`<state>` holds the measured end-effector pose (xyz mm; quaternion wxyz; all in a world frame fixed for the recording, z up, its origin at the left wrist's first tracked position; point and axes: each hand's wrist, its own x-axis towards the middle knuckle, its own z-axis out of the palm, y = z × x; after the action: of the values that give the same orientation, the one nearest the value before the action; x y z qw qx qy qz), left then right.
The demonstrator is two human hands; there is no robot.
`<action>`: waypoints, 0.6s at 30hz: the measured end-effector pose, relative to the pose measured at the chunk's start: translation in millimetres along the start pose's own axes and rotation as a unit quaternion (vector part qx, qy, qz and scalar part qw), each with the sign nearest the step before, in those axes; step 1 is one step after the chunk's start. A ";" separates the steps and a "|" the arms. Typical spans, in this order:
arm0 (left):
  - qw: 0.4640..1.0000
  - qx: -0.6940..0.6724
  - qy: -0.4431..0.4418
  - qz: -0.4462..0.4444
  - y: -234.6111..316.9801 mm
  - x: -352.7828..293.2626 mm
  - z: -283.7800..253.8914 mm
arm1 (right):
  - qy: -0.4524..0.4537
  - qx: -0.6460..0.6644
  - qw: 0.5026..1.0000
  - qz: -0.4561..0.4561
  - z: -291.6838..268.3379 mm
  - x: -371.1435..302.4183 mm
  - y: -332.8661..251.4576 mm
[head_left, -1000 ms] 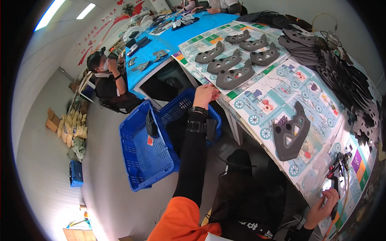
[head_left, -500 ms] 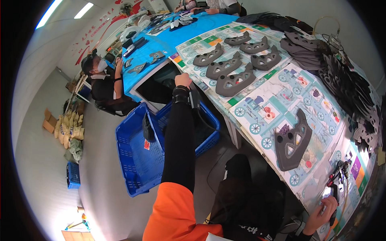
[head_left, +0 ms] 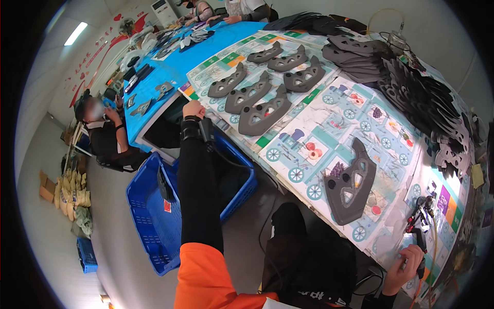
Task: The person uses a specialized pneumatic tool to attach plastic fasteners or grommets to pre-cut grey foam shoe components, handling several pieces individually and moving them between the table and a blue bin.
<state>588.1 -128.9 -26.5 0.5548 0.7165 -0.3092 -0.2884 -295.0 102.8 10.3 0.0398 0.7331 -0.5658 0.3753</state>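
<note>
Seven gray openwork pieces (head_left: 339, 206) lie on a patterned tabletop (head_left: 329, 129), six grouped toward the far left and one nearer at right, as a worker's left hand (head_left: 193, 109), fingers curled and any contents hidden, hovers by the table's left edge. At near right, the right hand (head_left: 405, 265), fingers bent, meets a black-handled tool (head_left: 420, 239); how firmly cannot be told. Good reaching likely means clearing that edge with the wrist box (head_left: 206, 131). Below, the left blue basket (head_left: 138, 198) contains a dark piece (head_left: 165, 186) and a red card (head_left: 168, 206); the second blue basket (head_left: 239, 190) has dark, unclear contents.
</note>
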 end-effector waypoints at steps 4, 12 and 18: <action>0.970 -0.201 0.030 -0.131 20.5 2.7 -12.1 | 0.000 0.011 1.000 0.004 -3.7 -1.1 1.8; 0.963 -0.214 0.162 -0.015 -20.1 -50.1 54.9 | -0.013 -0.019 1.000 -0.006 -1.5 -0.9 -1.8; 0.752 0.373 0.429 0.333 39.8 -97.3 55.7 | -0.006 0.015 1.000 0.000 -0.3 7.5 -7.7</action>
<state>478.5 -96.7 6.8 0.3791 0.7665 -0.3409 0.3905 -288.0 99.7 17.8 0.0249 0.7359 -0.5604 0.3791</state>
